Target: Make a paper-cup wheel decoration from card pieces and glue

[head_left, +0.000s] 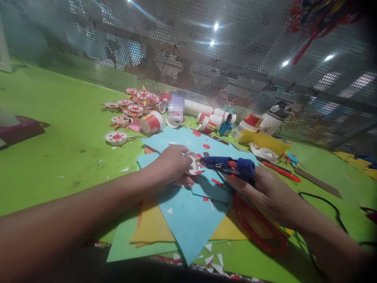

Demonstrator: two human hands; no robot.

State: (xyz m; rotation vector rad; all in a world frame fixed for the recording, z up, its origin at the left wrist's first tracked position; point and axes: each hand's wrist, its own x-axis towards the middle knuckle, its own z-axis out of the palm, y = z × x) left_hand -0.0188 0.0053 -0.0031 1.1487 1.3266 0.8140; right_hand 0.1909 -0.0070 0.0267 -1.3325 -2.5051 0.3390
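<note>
In the middle of the view, my left hand (175, 163) is closed on a small white paper disc (193, 164) with red pieces about it. Wrapped round the handle of a blue hot glue gun (226, 165), my right hand (265, 190) points the nozzle leftward at the disc, close to or touching it. Light blue paper sheets (188, 220) with red and white scraps on them lie beneath both hands. Red-handled scissors (259, 232) rest below my right hand, their blades partly hidden.
White discs with red spots (116, 137) are heaped at the back left. Paper cups (153, 122), a blue bottle (225, 127) and a white tube (196, 107) stand or lie behind the sheets. To the right are a red cutter (282, 172), a brown strip (318, 182) and a black cable (326, 198).
</note>
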